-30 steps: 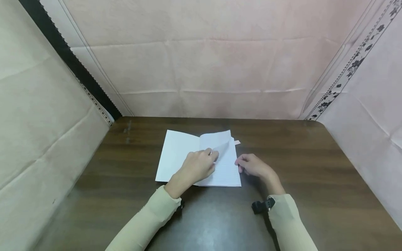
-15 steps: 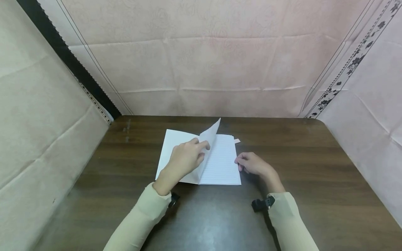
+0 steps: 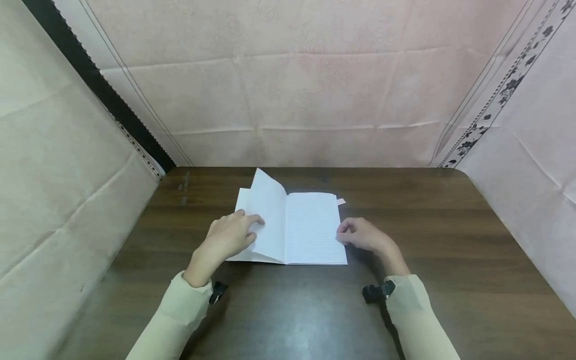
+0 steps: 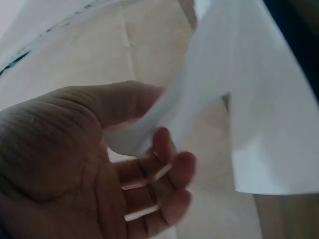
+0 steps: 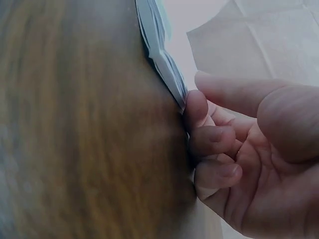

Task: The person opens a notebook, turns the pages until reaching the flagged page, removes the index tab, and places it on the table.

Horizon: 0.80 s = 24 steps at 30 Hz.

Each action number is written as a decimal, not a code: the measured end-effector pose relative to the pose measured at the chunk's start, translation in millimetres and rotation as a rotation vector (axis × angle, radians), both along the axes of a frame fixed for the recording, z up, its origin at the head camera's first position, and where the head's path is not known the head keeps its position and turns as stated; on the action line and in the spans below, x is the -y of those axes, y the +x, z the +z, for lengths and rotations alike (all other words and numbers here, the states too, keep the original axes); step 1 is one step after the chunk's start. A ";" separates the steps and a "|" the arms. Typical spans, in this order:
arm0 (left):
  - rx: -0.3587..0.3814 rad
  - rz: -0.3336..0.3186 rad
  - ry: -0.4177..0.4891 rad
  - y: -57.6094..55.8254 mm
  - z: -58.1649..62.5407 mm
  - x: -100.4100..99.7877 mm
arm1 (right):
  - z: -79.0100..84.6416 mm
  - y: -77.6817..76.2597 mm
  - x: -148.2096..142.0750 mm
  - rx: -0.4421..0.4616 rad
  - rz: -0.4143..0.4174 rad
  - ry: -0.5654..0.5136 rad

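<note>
An open notebook [image 3: 312, 230] with lined pages lies on the wooden table. One loose-standing page [image 3: 268, 210] is lifted over its left half, its top corner sticking up past the cover. My left hand [image 3: 228, 234] pinches that page near its outer edge; in the left wrist view the page [image 4: 174, 107] runs between thumb and fingers, slightly blurred. At the notebook's right edge, my right hand [image 3: 363, 234] grips the rim. Seen from the right wrist, the thumb lies on top and curled fingers [image 5: 197, 107] sit against the edge of the page stack [image 5: 162, 45].
A small pale tab [image 3: 341, 201] sticks out at the notebook's upper right. Brown table [image 3: 288, 310] surrounds the notebook. Pale cloth walls [image 3: 288, 100] stand behind and at both sides. A black wrist device [image 3: 378, 292] sits on the right wrist.
My left hand has moved left, carrying the page from the right half, past upright, over to the left half. The right hand has stayed at the notebook's right edge.
</note>
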State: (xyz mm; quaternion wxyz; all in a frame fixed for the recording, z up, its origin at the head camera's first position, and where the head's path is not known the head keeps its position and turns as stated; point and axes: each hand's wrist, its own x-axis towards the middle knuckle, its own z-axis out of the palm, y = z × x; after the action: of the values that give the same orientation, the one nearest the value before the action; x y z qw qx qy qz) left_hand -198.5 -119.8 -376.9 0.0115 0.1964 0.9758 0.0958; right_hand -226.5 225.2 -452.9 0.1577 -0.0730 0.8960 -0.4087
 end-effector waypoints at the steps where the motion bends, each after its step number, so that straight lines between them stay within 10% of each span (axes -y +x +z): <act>1: 0.025 0.019 -0.015 -0.3 -2.5 2.7 | 0.8 0.2 -0.3 -0.002 0.003 0.006; 15: 0.158 0.113 -0.182 0.1 -26.0 10.1 | 4.0 6.1 2.3 -0.059 -0.020 0.125; 24: 0.122 -0.024 -0.220 -10.6 -35.5 -12.9 | 1.0 5.6 1.3 -0.105 0.034 0.091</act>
State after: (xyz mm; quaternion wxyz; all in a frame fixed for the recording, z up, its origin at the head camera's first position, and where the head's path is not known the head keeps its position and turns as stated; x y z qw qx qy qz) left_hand -209.1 -106.9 -412.4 0.0932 0.1997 0.9754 -0.0001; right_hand -221.0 224.0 -451.9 0.1204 -0.1023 0.9193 -0.3604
